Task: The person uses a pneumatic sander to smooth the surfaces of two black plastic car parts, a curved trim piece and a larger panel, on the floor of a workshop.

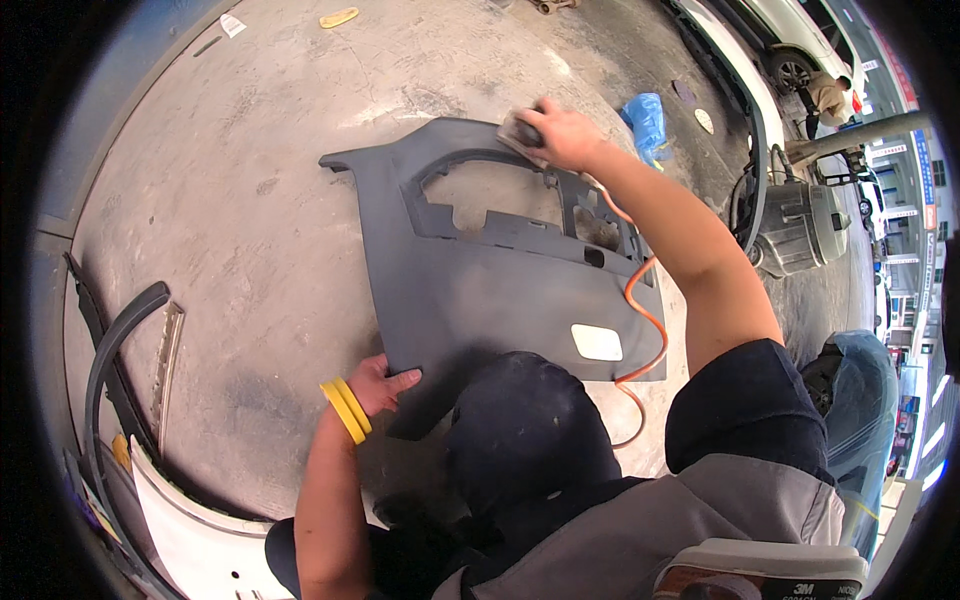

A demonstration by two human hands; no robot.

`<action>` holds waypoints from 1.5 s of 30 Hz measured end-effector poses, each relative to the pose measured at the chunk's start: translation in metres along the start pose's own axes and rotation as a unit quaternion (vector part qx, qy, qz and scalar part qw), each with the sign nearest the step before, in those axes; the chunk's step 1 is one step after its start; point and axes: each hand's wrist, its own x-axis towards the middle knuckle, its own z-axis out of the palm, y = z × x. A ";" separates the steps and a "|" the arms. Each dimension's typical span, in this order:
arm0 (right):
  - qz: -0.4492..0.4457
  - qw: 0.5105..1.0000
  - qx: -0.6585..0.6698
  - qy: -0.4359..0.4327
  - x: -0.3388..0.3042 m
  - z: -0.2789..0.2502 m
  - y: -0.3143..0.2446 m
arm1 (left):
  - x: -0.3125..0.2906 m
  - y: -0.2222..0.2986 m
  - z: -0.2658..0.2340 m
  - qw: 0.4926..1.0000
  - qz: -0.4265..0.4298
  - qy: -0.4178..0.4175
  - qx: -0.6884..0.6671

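Observation:
A matt grey car bumper cover [470, 270], with large cut-outs and a pale rectangular patch, is in front of me. My left hand [385, 385] holds its lower left edge, thumb on the near face and fingers partly hidden. Around that wrist sit two rolls of yellow tape [346, 410]. At the upper edge, my right hand [568, 135] is closed around a small sander [522, 133], its flat pad against the grey surface; motion blurs it a little. An orange coiled hose [660, 325] runs from beneath this hand down the panel's right side.
Black curved trim strips [125, 330] and a white panel [190, 530] lie at the left. Blue plastic [646, 122] rests on the concrete beyond my right hand. At the right stand a grey drum-shaped machine [800, 228] and a plastic-draped object [862, 420]. Another person [828, 98] crouches by a white car.

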 end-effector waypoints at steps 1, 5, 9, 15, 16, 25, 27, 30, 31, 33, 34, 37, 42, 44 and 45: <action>-0.037 0.999 -0.012 0.019 0.010 -0.002 -0.012 | -0.004 0.004 -0.004 0.999 0.028 -0.015 0.004; -0.047 0.998 -0.015 0.030 0.069 -0.004 -0.094 | -0.020 0.013 -0.034 0.983 -0.053 0.084 0.155; -0.055 0.994 0.017 0.098 0.099 -0.028 -0.136 | -0.062 0.008 -0.084 0.989 -0.015 0.123 0.081; -0.117 0.990 0.039 0.060 0.059 -0.052 -0.130 | -0.113 -0.004 -0.136 0.972 0.008 0.231 -0.033; -0.144 0.986 0.059 0.055 0.054 -0.054 -0.145 | -0.124 -0.024 -0.162 0.967 0.019 0.242 -0.075; -0.120 0.991 0.056 -0.005 -0.037 -0.071 -0.144 | -0.196 -0.117 -0.226 0.889 -0.132 0.422 0.118; -0.135 0.990 0.045 0.013 -0.034 -0.060 -0.156 | -0.183 -0.112 -0.218 0.828 -0.063 0.542 0.129; -0.122 0.992 0.034 0.019 -0.017 -0.050 -0.187 | -0.151 -0.078 -0.197 0.718 0.143 0.614 0.294; -0.133 0.990 0.041 0.027 -0.011 -0.049 -0.203 | -0.149 -0.069 -0.189 0.697 0.213 0.587 0.353; -0.138 0.990 0.020 0.007 -0.001 -0.054 -0.226 | -0.143 -0.053 -0.165 0.726 0.208 0.519 0.401; -0.138 0.990 0.012 -0.006 0.004 -0.055 -0.238 | -0.138 -0.044 -0.155 0.749 0.168 0.496 0.406; -0.137 0.990 0.002 0.020 0.028 -0.064 -0.270 | -0.140 -0.018 -0.146 0.795 0.076 0.447 0.402; -0.179 0.982 -0.016 0.053 0.095 -0.071 -0.337 | -0.135 0.029 -0.154 0.791 0.095 0.362 0.483; -0.189 0.981 -0.035 0.035 0.103 -0.070 -0.347 | -0.122 0.052 -0.163 0.806 0.038 0.272 0.525; -0.188 0.981 -0.043 0.016 0.100 -0.069 -0.347 | -0.119 0.057 -0.165 0.813 0.035 0.258 0.521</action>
